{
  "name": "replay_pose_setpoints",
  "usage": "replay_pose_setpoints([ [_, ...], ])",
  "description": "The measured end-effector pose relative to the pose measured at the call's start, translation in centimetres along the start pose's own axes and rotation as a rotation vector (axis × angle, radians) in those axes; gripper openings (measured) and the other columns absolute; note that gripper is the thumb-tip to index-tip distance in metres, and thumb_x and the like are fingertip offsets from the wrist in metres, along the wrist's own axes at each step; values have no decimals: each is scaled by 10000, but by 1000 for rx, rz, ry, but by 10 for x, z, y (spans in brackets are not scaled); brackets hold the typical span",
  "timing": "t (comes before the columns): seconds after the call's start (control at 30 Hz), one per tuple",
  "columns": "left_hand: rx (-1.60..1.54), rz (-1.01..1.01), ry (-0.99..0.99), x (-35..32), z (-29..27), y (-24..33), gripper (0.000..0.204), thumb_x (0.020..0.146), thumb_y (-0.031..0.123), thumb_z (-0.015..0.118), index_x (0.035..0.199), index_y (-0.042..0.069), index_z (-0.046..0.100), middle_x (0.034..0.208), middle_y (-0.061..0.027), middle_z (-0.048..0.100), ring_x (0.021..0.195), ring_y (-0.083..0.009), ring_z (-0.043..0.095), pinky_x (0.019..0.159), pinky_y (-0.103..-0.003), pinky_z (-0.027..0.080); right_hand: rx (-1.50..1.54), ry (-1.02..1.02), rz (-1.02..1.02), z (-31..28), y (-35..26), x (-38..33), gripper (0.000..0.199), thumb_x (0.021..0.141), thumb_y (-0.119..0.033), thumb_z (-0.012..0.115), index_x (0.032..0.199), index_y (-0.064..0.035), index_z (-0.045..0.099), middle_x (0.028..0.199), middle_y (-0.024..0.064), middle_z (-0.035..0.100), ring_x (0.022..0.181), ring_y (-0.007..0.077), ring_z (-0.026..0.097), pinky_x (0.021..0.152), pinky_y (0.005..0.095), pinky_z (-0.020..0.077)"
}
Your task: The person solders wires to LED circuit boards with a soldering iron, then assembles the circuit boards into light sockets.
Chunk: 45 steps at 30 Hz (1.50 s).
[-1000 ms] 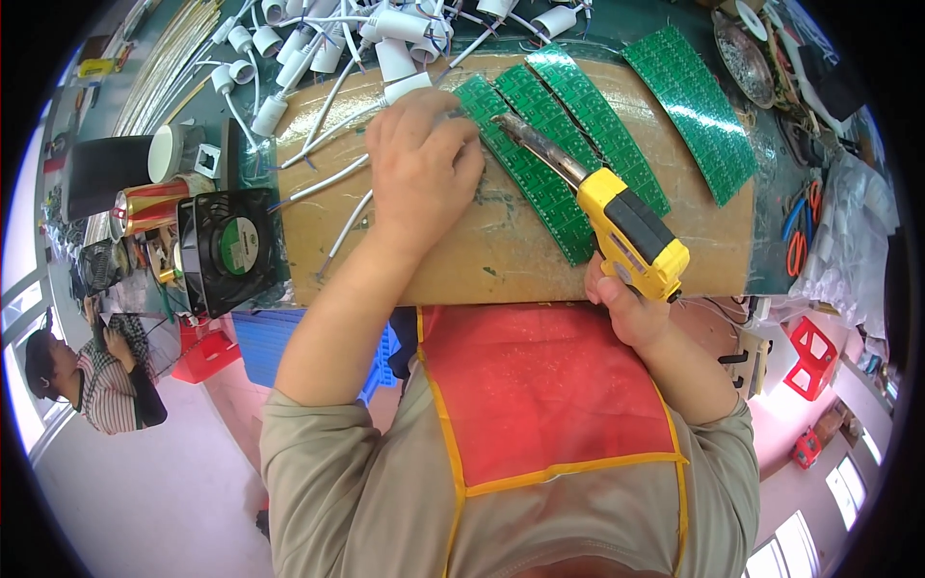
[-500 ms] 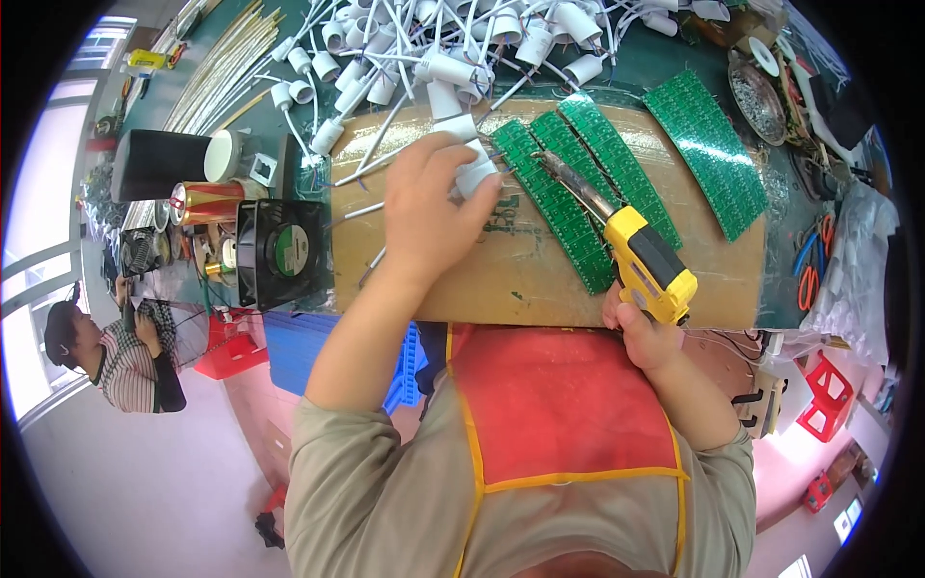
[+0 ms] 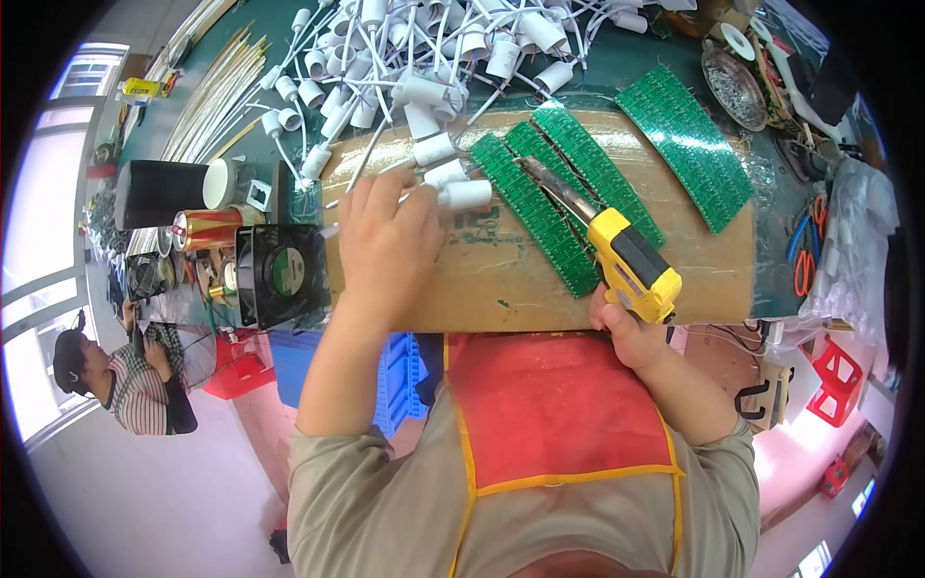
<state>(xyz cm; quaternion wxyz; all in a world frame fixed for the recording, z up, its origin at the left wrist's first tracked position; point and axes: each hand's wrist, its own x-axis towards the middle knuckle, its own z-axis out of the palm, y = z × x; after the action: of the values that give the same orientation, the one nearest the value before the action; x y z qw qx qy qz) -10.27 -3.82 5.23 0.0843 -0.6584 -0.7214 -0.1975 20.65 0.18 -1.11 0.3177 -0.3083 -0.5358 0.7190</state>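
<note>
My right hand (image 3: 626,332) is wrapped around the handle of a yellow and black soldering gun (image 3: 631,265). The gun's metal barrel points up and left, over long green circuit boards (image 3: 535,212) lying on a brown sheet. My left hand (image 3: 390,236) is over the sheet's left part, fingers curled at the cable end of a white cylindrical lamp socket (image 3: 469,195); the fingertips are partly hidden. More white sockets (image 3: 434,148) lie in a row just beyond that one, their cables running left.
White sockets with cables are heaped (image 3: 424,48) at the back. A wider green board (image 3: 686,144) lies to the right, near a metal dish (image 3: 734,87) and orange-handled tools (image 3: 805,270). A black fan (image 3: 282,276) and a can (image 3: 207,229) stand left. Another person (image 3: 145,376) sits far left.
My left hand has drawn back leftward and nearer, from the socket's body toward its cable end. The right hand still holds the soldering gun over the boards. The whole view has shifted slightly.
</note>
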Motion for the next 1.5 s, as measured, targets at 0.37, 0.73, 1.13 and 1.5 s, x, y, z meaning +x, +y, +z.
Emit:
replay_pose_setpoints([
  [0.37,-47,-99,334,59,23,-46,284,818,-8,638,1062,107,726,1209,-94,632,1200,-322,565,1004,-421,466,22,-20,48,1,-3,2,655,910,-296,687,1401,9,379,766,40,475,639,139,471,591,277,416],
  [0.73,-122,-21,407,95,3,-57,153,822,66,671,961,90,729,1036,-66,690,1003,-288,630,878,-393,495,87,-22,64,0,-1,4,681,906,-325,709,1404,1,379,763,34,476,635,133,466,578,281,411],
  [1.13,-117,300,331,100,15,-41,196,780,99,746,966,111,685,967,-59,685,894,-287,651,836,-403,506,104,-20,34,1,-7,4,152,923,-159,649,988,-35,587,801,18,582,693,111,547,624,271,455],
  [1.5,-202,118,188,2,16,24,202,729,31,770,918,69,709,980,-110,661,809,-288,640,710,-356,527,30,-22,62,1,-2,0,706,907,-338,713,1421,0,368,747,27,457,646,143,454,606,294,417],
])
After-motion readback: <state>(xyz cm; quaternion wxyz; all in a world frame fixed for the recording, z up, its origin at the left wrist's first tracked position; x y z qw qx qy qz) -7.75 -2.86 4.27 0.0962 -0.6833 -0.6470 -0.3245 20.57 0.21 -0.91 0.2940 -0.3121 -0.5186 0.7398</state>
